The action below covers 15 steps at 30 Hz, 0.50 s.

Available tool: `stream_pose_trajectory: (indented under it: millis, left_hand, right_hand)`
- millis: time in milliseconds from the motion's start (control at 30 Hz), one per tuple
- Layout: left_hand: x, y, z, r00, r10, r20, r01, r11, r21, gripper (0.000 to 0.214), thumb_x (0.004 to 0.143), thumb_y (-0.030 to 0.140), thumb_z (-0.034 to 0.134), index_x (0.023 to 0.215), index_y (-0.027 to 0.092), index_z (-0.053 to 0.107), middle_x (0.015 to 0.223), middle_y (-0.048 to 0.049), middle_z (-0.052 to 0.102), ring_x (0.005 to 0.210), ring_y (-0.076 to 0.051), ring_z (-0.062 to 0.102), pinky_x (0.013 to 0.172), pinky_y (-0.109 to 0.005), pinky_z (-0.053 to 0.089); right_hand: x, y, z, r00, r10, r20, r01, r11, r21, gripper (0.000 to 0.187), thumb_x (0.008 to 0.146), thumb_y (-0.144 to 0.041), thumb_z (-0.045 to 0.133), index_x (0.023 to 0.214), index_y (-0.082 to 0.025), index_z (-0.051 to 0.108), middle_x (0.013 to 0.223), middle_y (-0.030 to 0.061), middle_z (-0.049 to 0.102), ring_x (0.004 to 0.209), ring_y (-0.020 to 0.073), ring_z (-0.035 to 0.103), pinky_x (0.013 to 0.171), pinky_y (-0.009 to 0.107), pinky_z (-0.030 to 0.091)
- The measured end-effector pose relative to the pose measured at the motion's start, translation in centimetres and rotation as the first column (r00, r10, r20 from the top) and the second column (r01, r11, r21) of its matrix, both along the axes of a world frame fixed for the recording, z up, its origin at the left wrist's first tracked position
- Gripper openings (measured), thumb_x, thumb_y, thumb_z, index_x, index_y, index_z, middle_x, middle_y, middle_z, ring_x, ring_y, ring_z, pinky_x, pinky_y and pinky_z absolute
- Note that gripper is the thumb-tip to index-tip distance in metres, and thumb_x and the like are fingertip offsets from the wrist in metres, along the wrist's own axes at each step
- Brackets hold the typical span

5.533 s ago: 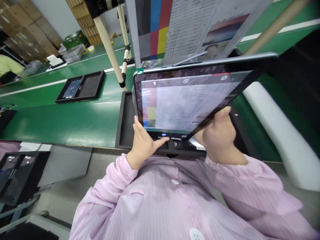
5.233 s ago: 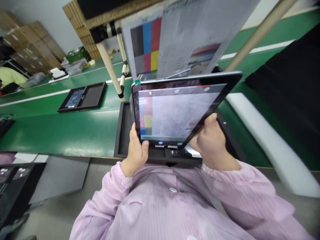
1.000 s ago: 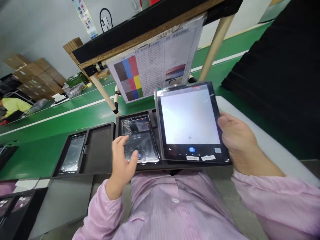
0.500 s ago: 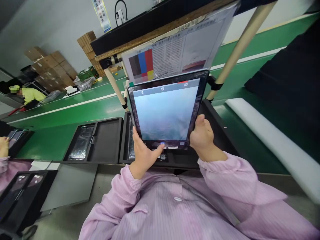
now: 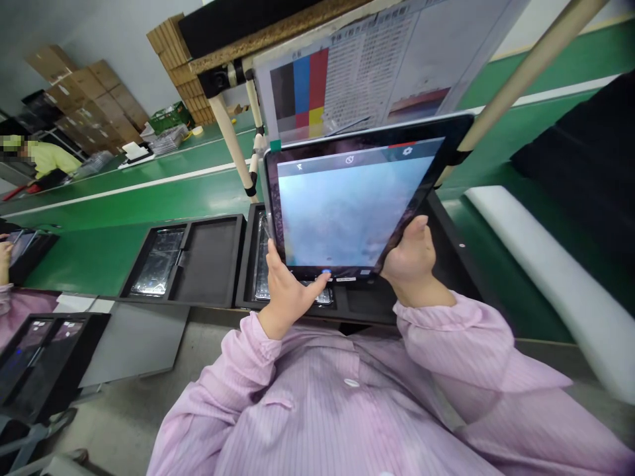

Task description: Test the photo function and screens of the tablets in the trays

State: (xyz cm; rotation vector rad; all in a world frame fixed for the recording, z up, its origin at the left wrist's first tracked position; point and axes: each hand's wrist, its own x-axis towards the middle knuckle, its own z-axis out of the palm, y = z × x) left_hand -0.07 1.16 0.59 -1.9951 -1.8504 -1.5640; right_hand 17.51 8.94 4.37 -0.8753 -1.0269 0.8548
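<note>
A tablet (image 5: 352, 211) is held up in front of me, its lit screen showing a pale blue camera view with small icons along the top. My left hand (image 5: 292, 291) grips its lower left corner, the thumb lying on the bottom bezel by a blue dot. My right hand (image 5: 413, 254) is closed around the lower right edge, with the fingers hidden behind the tablet. A green tab (image 5: 275, 146) sticks to the upper left corner. Beneath the tablet, a black foam tray (image 5: 243, 277) holds a film-covered device, mostly hidden.
To the left, another black tray (image 5: 206, 261) has a film-wrapped device (image 5: 157, 262) in one compartment. A printed chart (image 5: 364, 73) hangs behind the tablet between beige posts. A white foam strip (image 5: 536, 264) lies at right on the green bench. Co-workers are at the left, near stacked cartons (image 5: 94, 92).
The tablet tilts further back, its top right corner moving right and up in view. The chart looks larger and closer. Both hands keep their hold.
</note>
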Motion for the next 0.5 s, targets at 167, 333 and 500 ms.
stream_pose_trajectory:
  millis: [167, 333, 500]
  left_hand:
    - [-0.08, -0.02, -0.03, 1.000, -0.011, -0.022, 0.011, 1.000, 0.005, 0.124, 0.074, 0.050, 0.082, 0.157, 0.008, -0.001, 0.158, -0.0353, 0.025, 0.150, -0.040, 0.032, 0.120, -0.050, 0.036]
    - [-0.03, 0.01, -0.27, 0.998, -0.001, -0.067, 0.004, 0.999, 0.039, 0.120, 0.078, 0.052, 0.078, 0.157, 0.008, -0.001, 0.159, -0.0351, 0.023, 0.152, -0.041, 0.028, 0.121, -0.051, 0.034]
    - [0.09, 0.01, -0.33, 0.998, 0.000, -0.067, 0.003, 0.999, 0.050, 0.119, 0.078, 0.052, 0.078, 0.156, 0.010, -0.002, 0.159, -0.0347, 0.021, 0.153, -0.042, 0.025, 0.121, -0.054, 0.033]
  right_hand:
    - [-0.31, -0.02, 0.18, 0.996, -0.094, 0.001, 0.094, 0.993, 0.066, 0.079, 0.073, -0.094, 0.051, 0.059, -0.016, 0.053, 0.074, 0.0092, 0.063, 0.105, 0.0257, 0.065, 0.091, 0.032, 0.059]
    - [-0.38, -0.01, 0.14, 0.996, -0.094, -0.003, 0.094, 0.992, 0.079, 0.079, 0.073, -0.094, 0.052, 0.056, -0.016, 0.054, 0.068, 0.0091, 0.062, 0.105, 0.0256, 0.066, 0.100, 0.032, 0.055]
    - [-0.49, -0.11, 0.10, 0.997, -0.077, -0.007, 0.077, 0.993, 0.094, 0.078, 0.075, -0.092, 0.051, 0.062, -0.016, 0.060, 0.071, 0.0095, 0.063, 0.110, 0.0265, 0.065, 0.104, 0.034, 0.053]
